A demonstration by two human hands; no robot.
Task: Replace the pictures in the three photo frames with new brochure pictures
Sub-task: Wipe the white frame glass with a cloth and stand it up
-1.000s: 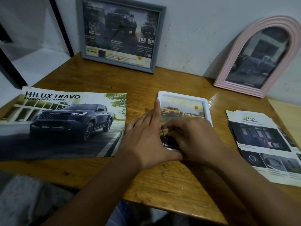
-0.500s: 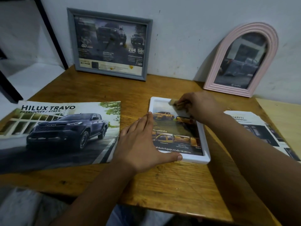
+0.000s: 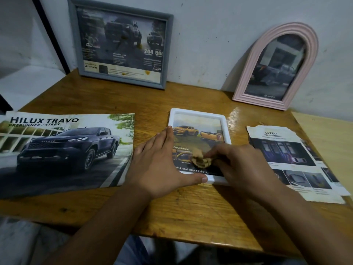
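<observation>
Our white frame [image 3: 198,112] lies flat on the glossy wooden table [image 3: 191,217] — left hand [image 3: 160,165] flat, steadying it; right hand [image 3: 240,167] pinches a crumpled tan cloth [image 3: 200,161] on its glass.

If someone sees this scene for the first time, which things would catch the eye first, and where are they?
The eye goes first to the white frame lying flat at the table's middle, where the left hand steadies its left edge and the right hand pinches a small crumpled cloth on its glass. Next comes the big Hilux Travo brochure on the left. Against the wall lean a grey frame and a pink arched frame.
</observation>
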